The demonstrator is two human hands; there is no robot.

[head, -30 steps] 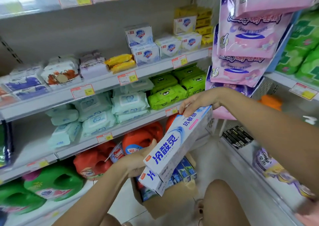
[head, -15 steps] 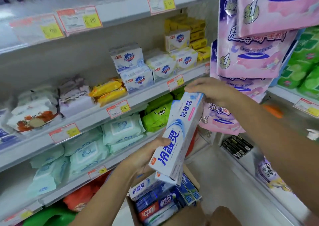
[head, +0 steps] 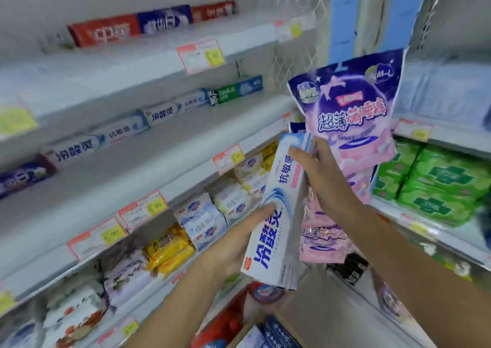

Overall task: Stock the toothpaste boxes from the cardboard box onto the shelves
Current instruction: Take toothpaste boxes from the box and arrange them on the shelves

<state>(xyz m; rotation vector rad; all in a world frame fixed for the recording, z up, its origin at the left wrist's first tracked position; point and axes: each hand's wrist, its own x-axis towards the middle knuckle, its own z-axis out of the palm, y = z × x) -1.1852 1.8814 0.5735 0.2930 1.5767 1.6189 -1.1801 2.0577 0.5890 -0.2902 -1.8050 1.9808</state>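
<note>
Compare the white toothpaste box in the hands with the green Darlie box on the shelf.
Colour: the held white box has blue lettering; the Darlie box is green with a blue end.
Pose: the held white box stands steeply tilted; the Darlie box lies flat, lengthwise.
Support: the left hand and right hand grip the held white box in the air; the Darlie box rests on the shelf.
Both are long, slim cartons.

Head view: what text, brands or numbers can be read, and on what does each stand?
"冷酸灵" and "抗敏感": on the held white-and-blue cardboard toothpaste box.
"冷酸灵": on the white cardboard toothpaste boxes lying on the shelf.
"DARLIE": on the green-and-white toothpaste box beside them.
"超薄" and "M-L": on the purple-and-pink hanging plastic pack.
Red toothpaste box and orange-edged price tags: too blurred to read.
</note>
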